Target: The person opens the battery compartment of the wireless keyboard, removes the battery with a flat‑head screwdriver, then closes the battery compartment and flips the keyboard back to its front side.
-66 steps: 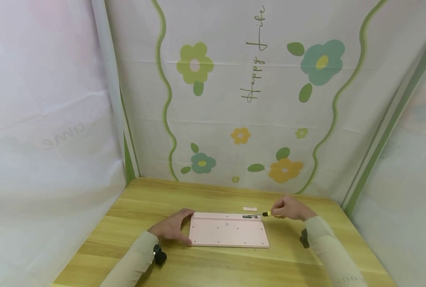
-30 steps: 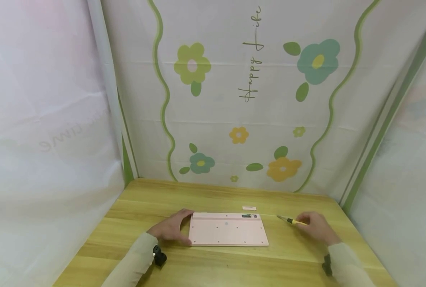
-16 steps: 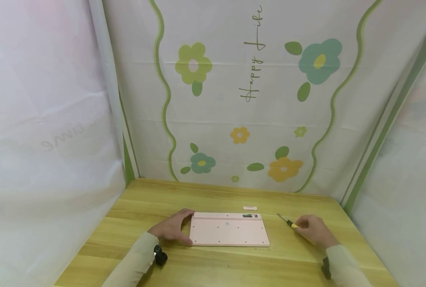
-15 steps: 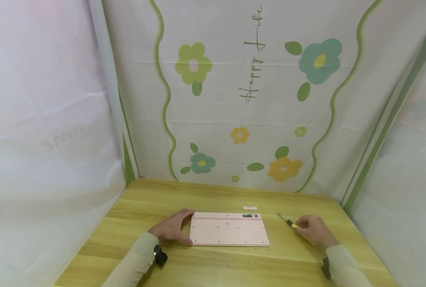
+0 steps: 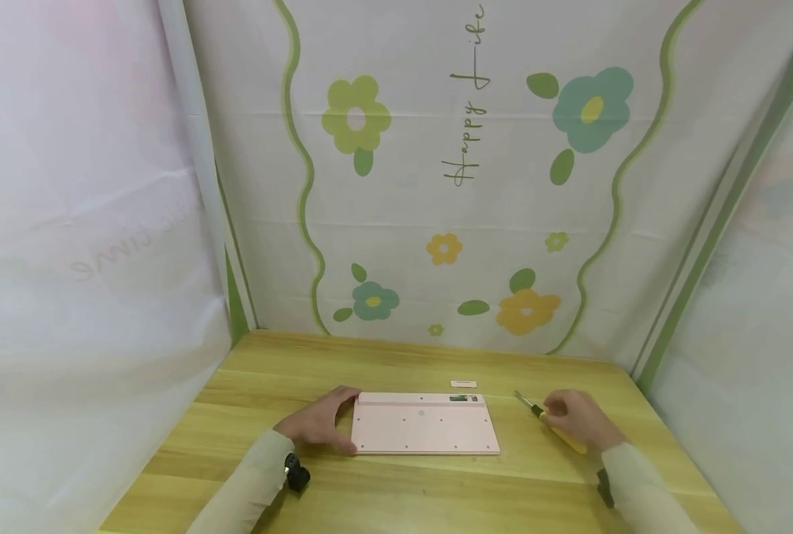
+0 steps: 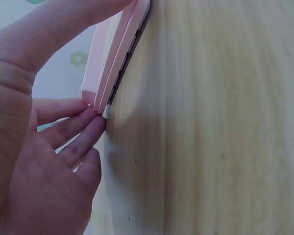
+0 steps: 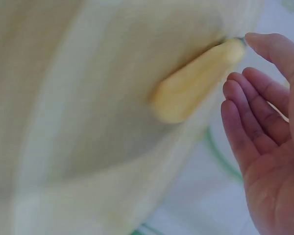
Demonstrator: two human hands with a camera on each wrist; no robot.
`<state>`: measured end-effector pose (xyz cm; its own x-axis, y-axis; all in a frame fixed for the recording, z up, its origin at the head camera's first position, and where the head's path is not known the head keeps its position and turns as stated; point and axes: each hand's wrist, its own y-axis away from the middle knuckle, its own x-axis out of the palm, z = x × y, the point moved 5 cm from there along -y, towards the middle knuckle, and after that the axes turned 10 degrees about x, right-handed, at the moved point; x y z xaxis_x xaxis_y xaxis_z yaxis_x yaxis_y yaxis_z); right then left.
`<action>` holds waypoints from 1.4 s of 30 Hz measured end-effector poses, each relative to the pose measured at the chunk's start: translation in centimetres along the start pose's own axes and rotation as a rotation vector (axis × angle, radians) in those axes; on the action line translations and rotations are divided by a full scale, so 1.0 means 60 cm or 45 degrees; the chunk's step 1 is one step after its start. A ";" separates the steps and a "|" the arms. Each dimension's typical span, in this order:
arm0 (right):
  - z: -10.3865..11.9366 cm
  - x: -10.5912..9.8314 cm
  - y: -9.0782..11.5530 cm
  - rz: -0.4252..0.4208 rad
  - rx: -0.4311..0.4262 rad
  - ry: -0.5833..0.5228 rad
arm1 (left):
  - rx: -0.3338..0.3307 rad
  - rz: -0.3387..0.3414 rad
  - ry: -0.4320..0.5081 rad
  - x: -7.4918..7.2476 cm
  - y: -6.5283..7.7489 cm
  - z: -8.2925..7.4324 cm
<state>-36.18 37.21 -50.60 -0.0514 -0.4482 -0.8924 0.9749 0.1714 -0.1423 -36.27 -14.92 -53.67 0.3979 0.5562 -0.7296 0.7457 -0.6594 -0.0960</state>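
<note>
A pink keyboard [image 5: 429,436] lies face down on the wooden table, small screws dotting its back. Near its far right corner is an uncovered slot [image 5: 463,398] with green and dark parts inside. My left hand [image 5: 317,421] grips the keyboard's left end, thumb at the near corner, fingers at the far one; the left wrist view shows fingertips against the edge of the keyboard [image 6: 108,63]. Right of the keyboard, a screwdriver [image 5: 570,440] with yellow and black handle rests on the table. My right hand [image 5: 581,420] is just over its handle, fingers loose, holding nothing.
A small pink cover [image 5: 464,384] lies on the table [image 5: 383,356] behind the keyboard's right part. White flowered cloth [image 5: 396,185] hangs behind the table and along both sides.
The right hand has drawn the screwdriver away from the keyboard's slot to the right, laid it on the table and let go. The left hand and keyboard have stayed put.
</note>
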 end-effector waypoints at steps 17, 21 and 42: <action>0.181 0.056 -0.076 0.172 -0.311 -0.051 | 0.017 0.008 -0.001 0.002 -0.002 -0.004; 0.201 0.071 -0.088 0.179 -0.333 -0.104 | 0.020 0.006 -0.012 0.001 -0.003 -0.005; 0.217 0.110 -0.109 0.204 -0.206 -0.156 | -0.009 0.002 -0.017 0.003 -0.002 0.005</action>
<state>-40.09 21.74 -49.98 0.1370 -0.5050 -0.8522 0.9207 0.3824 -0.0786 -36.46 -14.89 -53.99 0.3920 0.5484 -0.7386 0.7487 -0.6568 -0.0903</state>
